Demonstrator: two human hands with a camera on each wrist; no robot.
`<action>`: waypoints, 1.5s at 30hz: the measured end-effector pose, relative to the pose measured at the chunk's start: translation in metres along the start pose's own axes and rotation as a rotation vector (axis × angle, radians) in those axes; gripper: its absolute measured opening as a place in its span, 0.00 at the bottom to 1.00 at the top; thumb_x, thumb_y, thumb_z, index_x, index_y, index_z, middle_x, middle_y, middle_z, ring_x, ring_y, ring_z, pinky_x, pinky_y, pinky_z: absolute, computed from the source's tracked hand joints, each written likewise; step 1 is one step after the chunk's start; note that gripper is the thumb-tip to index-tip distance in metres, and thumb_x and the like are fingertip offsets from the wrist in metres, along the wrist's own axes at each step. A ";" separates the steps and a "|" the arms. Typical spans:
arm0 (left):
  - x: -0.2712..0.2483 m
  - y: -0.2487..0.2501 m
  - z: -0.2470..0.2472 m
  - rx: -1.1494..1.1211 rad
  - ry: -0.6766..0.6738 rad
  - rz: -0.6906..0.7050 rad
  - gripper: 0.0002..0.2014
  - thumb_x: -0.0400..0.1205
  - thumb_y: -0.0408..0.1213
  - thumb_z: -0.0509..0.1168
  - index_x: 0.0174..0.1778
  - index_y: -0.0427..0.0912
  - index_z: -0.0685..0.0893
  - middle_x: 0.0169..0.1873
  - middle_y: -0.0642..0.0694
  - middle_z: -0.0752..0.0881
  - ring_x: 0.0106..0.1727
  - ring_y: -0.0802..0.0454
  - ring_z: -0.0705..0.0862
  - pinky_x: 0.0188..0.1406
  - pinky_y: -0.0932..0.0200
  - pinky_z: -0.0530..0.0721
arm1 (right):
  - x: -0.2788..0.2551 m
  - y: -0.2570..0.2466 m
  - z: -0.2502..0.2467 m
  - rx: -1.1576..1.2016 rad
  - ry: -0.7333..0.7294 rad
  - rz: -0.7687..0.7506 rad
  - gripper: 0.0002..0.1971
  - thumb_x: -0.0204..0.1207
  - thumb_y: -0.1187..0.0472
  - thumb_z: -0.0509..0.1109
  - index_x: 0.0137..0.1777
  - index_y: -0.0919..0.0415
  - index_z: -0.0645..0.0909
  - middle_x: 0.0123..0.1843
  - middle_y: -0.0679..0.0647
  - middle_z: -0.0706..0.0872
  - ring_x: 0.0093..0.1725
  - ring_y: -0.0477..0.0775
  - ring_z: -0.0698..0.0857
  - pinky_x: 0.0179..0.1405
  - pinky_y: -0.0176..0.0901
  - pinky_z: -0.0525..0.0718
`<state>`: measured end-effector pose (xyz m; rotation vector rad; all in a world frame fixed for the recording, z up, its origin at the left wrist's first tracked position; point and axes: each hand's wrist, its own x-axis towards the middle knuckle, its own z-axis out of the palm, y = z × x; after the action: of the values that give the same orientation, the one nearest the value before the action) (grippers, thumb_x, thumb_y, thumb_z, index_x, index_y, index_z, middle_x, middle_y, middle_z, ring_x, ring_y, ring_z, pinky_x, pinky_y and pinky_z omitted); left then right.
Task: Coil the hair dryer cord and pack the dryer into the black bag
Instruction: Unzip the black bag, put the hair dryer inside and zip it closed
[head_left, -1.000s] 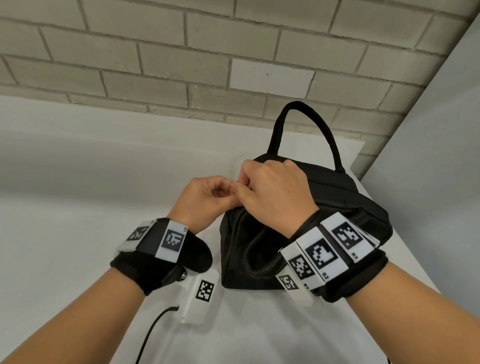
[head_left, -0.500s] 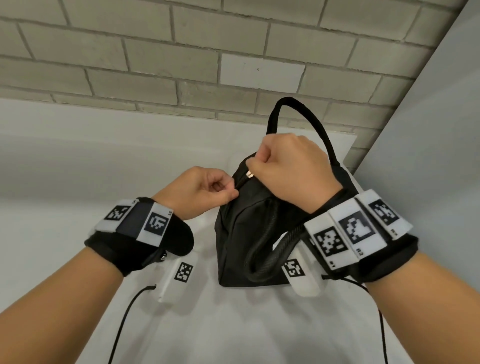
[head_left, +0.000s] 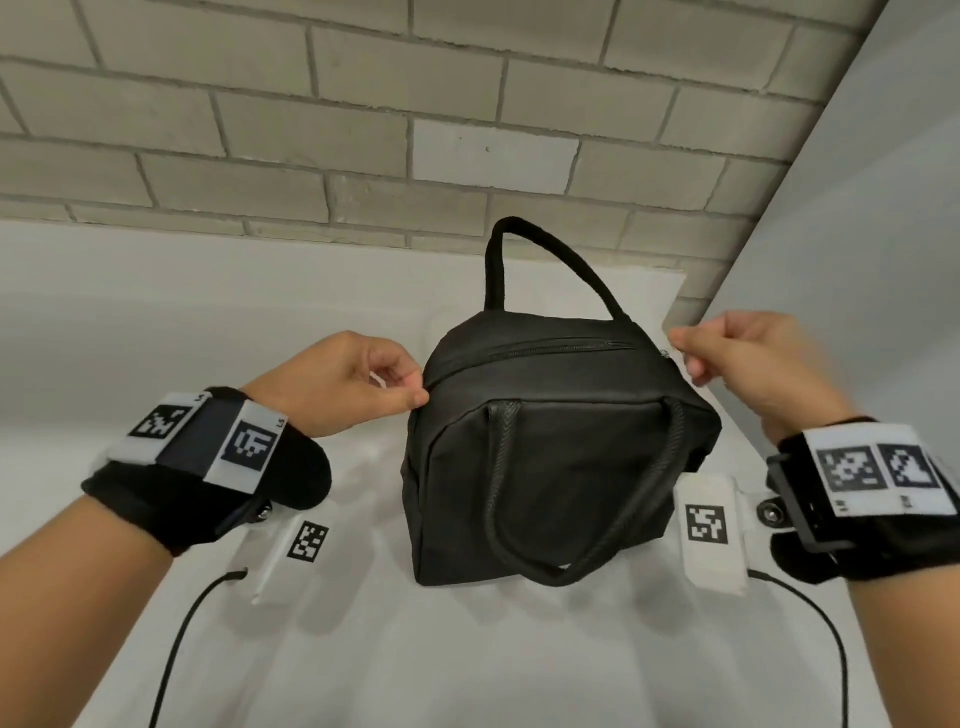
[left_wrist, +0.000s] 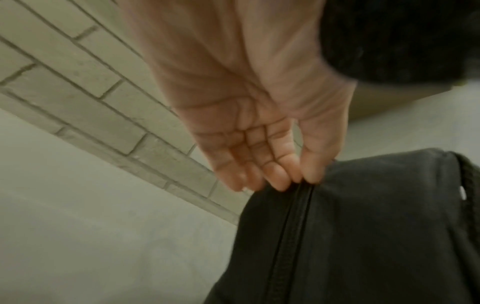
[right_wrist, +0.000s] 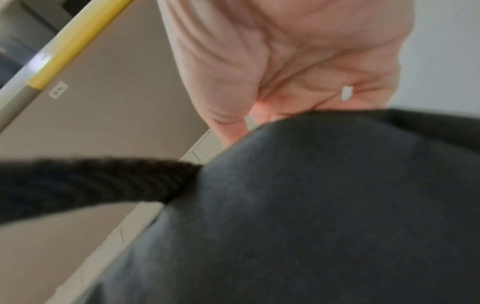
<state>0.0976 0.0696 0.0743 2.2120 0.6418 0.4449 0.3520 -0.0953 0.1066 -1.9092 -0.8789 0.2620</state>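
Observation:
The black bag (head_left: 561, 467) stands upright on the white table (head_left: 156, 338), and its top zipper (head_left: 561, 351) runs shut from end to end. One handle (head_left: 545, 260) stands up behind; the other hangs down the front. My left hand (head_left: 415, 389) pinches the bag's fabric at the zipper's left end, which the left wrist view shows close up with thumb and fingertips (left_wrist: 309, 174) on the seam. My right hand (head_left: 680, 353) pinches the small metal zipper pull (head_left: 666, 353) at the right end. The hair dryer and its cord are not in view.
A grey brick wall (head_left: 363, 130) rises just behind the table. A plain grey panel (head_left: 857, 260) closes off the right side, close to my right hand. Thin black cables (head_left: 176, 649) trail from the wrist units over the table's near part.
My right hand has drawn the zipper pull from the bag's left end across to the right end, closing the top. My left hand has stayed pinching the left end.

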 end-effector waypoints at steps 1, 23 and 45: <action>0.001 0.007 0.000 0.022 0.032 0.035 0.10 0.75 0.32 0.67 0.31 0.52 0.81 0.33 0.57 0.82 0.32 0.69 0.80 0.37 0.78 0.75 | -0.001 0.000 0.002 0.022 0.006 -0.011 0.15 0.71 0.63 0.70 0.23 0.59 0.74 0.11 0.43 0.78 0.14 0.37 0.74 0.20 0.21 0.71; 0.022 0.102 0.083 0.542 0.055 0.524 0.10 0.80 0.38 0.62 0.41 0.35 0.83 0.40 0.42 0.81 0.35 0.50 0.75 0.35 0.54 0.79 | 0.004 0.079 -0.014 0.330 -0.022 0.311 0.10 0.70 0.60 0.70 0.29 0.56 0.77 0.14 0.45 0.77 0.22 0.45 0.75 0.24 0.36 0.65; 0.072 0.177 0.122 0.810 -0.067 0.013 0.29 0.73 0.67 0.55 0.24 0.41 0.66 0.24 0.49 0.71 0.24 0.54 0.71 0.22 0.63 0.64 | -0.023 0.075 0.001 0.478 0.141 0.186 0.10 0.75 0.59 0.67 0.32 0.55 0.77 0.39 0.53 0.85 0.41 0.49 0.82 0.42 0.42 0.74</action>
<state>0.2705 -0.0617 0.1387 2.9727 0.8754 0.1099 0.3695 -0.1296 0.0379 -1.5384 -0.4893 0.4048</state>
